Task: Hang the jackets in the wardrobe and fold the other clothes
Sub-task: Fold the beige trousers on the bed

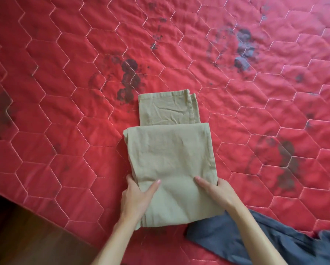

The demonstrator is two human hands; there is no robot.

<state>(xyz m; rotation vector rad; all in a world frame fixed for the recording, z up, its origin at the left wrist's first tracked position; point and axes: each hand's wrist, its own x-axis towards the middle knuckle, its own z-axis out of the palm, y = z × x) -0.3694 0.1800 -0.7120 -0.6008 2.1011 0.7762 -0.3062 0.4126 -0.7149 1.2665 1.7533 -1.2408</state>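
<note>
Khaki trousers (169,155) part-folded on red quilt (64,92) — left hand (137,196) and right hand (217,192) grip their sides — grey garment (236,240) beside lies unfolded.

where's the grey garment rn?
Head view, lower right: the grey garment lies on the red quilt by the near right corner of the folded beige trousers, partly under the right forearm.

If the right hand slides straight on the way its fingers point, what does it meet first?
The right hand would cross only more of the beige trousers it holds, then probably reach the red quilt.
</note>
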